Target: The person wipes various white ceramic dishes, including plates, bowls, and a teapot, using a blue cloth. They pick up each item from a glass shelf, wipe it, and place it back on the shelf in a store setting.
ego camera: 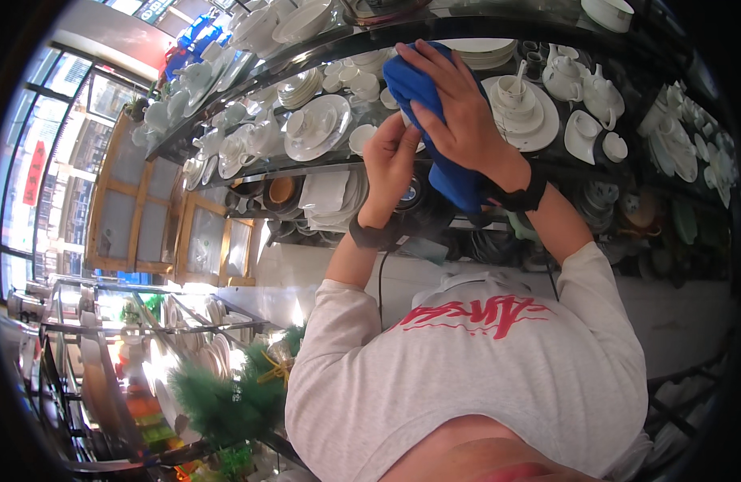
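Note:
My right hand [461, 114] presses a blue cloth [452, 181], fingers spread over its upper part, while the lower end hangs below the palm. Close beside it, my left hand [391, 159] pinches a white object [405, 118] between thumb and fingers. The cloth covers most of that object, so its shape is hidden. Both hands are in front of a dark glossy shelf [340, 162] of white crockery. Right of the cloth stands a stacked plate set [545, 129] with a cup [511, 88] and spoon on top. A small bowl [362, 138] is just left of my left hand.
White teapots [563, 77] stand on the right, near a leaf-shaped dish [581, 137]. Another plate-and-cup set [319, 126] sits on the left. The upper shelf edge [370, 37] runs above my hands. Square plates [331, 196] fill the lower shelf. Green tinsel-like foliage [226, 391] lies behind left.

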